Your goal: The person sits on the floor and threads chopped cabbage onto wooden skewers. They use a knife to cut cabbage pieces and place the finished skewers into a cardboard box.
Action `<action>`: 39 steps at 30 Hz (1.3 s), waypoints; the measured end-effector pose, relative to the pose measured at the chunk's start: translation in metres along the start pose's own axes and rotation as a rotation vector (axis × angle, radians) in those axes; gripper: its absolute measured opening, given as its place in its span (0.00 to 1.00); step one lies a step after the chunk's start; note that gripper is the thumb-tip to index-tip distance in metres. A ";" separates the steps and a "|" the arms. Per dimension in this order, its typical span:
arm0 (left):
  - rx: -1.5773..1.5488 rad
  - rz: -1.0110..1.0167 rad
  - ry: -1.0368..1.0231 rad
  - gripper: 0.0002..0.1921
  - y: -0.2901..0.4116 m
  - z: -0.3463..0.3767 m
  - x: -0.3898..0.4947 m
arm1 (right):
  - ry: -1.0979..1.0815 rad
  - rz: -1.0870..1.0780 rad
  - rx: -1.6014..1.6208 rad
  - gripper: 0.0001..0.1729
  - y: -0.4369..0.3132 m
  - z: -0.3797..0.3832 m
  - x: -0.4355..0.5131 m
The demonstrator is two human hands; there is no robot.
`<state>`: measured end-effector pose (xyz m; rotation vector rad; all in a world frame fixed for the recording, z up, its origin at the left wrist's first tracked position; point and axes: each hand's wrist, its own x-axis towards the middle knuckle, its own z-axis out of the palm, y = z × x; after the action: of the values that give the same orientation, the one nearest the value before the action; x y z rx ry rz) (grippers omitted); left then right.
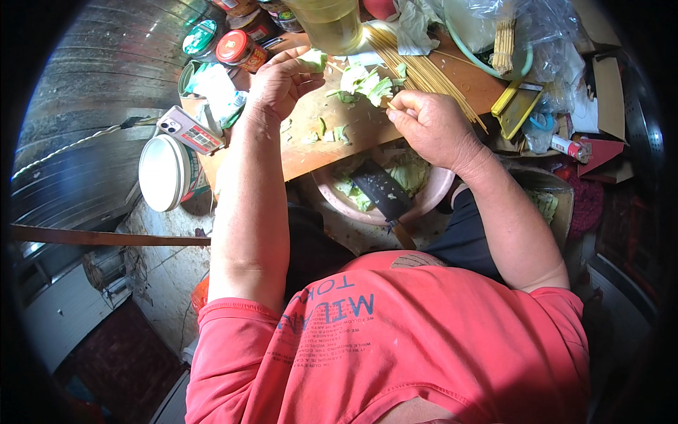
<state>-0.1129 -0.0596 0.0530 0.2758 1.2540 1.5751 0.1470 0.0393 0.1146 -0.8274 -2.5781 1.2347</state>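
Observation:
Between its fingertips my left hand (278,79) pinches a piece of pale green cabbage leaf (316,60). My right hand (437,124) grips the end of a thin bamboo skewer (391,105), with thumb and fingers closed. Bunched cabbage leaves (371,85) sit just beyond that end, apparently threaded on the skewer. A short length of thin stick shows by the left hand's piece; the leaves hide whether it is the same skewer. Under both hands lies a wooden board (312,159) with small cabbage scraps (328,135). Many loose skewers (431,77) lie beyond my right hand.
A pink basin (324,188) below the board holds cabbage (410,175), with a cleaver (381,191) across it. A clear liquid container (331,26), jars (241,50), a phone (190,130) and a white bucket (164,172) stand around. Bundled skewers (504,45) lie at right.

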 end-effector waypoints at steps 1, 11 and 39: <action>0.001 0.000 -0.005 0.16 0.000 0.000 0.000 | 0.001 -0.006 0.000 0.10 0.001 0.000 0.000; -0.010 0.004 -0.042 0.16 -0.003 0.002 0.006 | 0.002 -0.010 0.006 0.09 0.007 0.000 -0.001; 0.030 -0.030 0.003 0.15 -0.003 0.015 0.007 | -0.019 -0.014 -0.008 0.10 0.014 -0.003 0.002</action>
<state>-0.1038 -0.0454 0.0542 0.2729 1.2800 1.5328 0.1524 0.0497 0.1061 -0.8014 -2.6009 1.2349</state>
